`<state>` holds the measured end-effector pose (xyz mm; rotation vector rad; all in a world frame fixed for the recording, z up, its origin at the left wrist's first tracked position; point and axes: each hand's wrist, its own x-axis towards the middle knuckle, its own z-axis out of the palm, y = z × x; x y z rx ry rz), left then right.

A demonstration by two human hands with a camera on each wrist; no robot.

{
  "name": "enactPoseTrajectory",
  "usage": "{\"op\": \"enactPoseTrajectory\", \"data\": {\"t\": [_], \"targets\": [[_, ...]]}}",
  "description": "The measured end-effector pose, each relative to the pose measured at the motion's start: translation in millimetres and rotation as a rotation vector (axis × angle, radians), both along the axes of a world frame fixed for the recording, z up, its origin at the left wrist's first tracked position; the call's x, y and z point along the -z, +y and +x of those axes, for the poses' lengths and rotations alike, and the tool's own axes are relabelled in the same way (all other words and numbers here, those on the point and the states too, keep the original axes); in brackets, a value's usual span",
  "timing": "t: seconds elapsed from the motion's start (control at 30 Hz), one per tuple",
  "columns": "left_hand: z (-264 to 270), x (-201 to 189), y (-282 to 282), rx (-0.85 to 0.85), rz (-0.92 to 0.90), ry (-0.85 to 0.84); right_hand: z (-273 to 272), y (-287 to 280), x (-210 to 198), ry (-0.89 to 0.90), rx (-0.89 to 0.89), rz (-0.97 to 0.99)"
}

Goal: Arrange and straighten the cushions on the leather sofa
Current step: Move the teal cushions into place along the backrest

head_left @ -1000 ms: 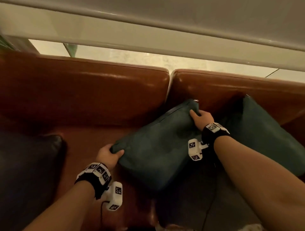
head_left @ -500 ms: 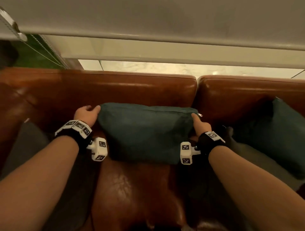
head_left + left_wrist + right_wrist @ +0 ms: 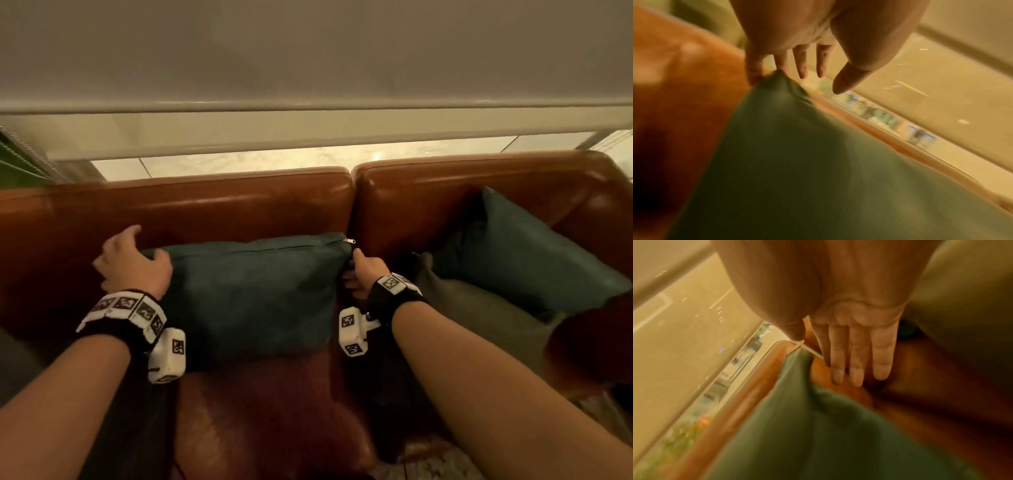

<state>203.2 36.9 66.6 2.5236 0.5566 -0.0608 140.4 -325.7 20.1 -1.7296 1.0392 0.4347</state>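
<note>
We are standing a teal cushion [image 3: 253, 294] upright against the brown leather sofa [image 3: 212, 202] backrest, at the centre of the head view. Our left hand [image 3: 132, 263] is hovering spread at its upper left corner, fingers relaxed, barely touching. Our right hand [image 3: 364, 274] is lying flat, fingers straight together, beside its right edge. This cushion looks nearly placed; a second teal cushion [image 3: 527, 253] and an olive cushion [image 3: 479, 308], leaning at the right, probably remain. No containers are showing
</note>
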Motion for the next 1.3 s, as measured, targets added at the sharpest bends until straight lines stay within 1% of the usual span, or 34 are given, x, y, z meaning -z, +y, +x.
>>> {"op": "enactPoseTrajectory", "data": {"t": [0.07, 0.1, 0.17, 0.23, 0.33, 0.37, 0.43, 0.5, 0.57, 0.67, 0.73, 0.8, 0.87, 0.97, 1.03, 1.1, 1.2, 1.3], "targets": [[-11.9, -12.5, -37.3, 0.229, 0.127, -0.071, -22.2, -13.9, -17.3, -0.028, -0.085, -0.029], [-17.4, -16.9, -58.7, 0.347, 0.139, -0.112, -34.2, -25.3, -23.8, -0.047, -0.134, -0.057], [-29.1, -22.9, -107.7, 0.577, 0.037, -0.165, -58.8, -58.0, -29.3, -0.082, -0.2, -0.092], [-45.6, -27.0, -163.2, 0.792, -0.087, -0.192, -85.7, -94.8, -37.5, -0.094, -0.2, -0.144], [-69.9, -26.1, -252.7, 1.045, -0.163, -0.204, -126.4, -163.0, -51.3, -0.076, -0.202, -0.313], [-77.9, -24.0, -283.8, 1.11, -0.165, -0.167, -139.2, -188.5, -56.2, -0.054, -0.226, -0.384], [-94.7, -17.0, -348.3, 1.213, -0.121, -0.021, -160.6, -244.1, -62.7, -0.017, -0.264, -0.482], [-111.0, -4.2, -413.4, 1.303, -0.006, 0.154, -173.3, -301.8, -64.6, -0.001, -0.294, -0.516], [-125.7, 16.5, -476.1, 1.389, 0.113, 0.253, -176.9, -360.3, -59.3, 0.002, -0.304, -0.542], [-143.5, 55.5, -551.2, 1.424, 0.244, 0.388, -168.5, -437.9, -43.3, -0.027, -0.379, -0.597], [-150.1, 76.8, -581.5, 1.408, 0.311, 0.458, -157.2, -473.7, -35.4, -0.069, -0.445, -0.632], [-148.7, 88.0, -600.4, 1.393, 0.373, 0.498, -141.6, -502.1, -29.5, -0.1, -0.517, -0.657], [-144.1, 83.6, -610.4, 1.401, 0.421, 0.574, -124.8, -524.8, -25.1, -0.062, -0.627, -0.675], [-145.8, 65.7, -616.9, 1.447, 0.508, 0.704, -106.5, -539.6, -14.9, 0.069, -0.757, -0.677], [-154.2, 60.2, -617.2, 1.49, 0.556, 0.709, -98.4, -541.7, -7.6, 0.155, -0.825, -0.729], [-163.7, 59.7, -612.8, 1.504, 0.546, 0.707, -91.6, -540.2, -3.6, 0.199, -0.857, -0.787], [-170.3, 54.5, -609.0, 1.458, 0.461, 0.721, -91.3, -540.2, -4.0, 0.155, -0.857, -0.784], [-168.2, 47.5, -610.1, 1.426, 0.456, 0.67, -108.7, -547.8, -9.9, 0.061, -0.812, -0.762]]}}
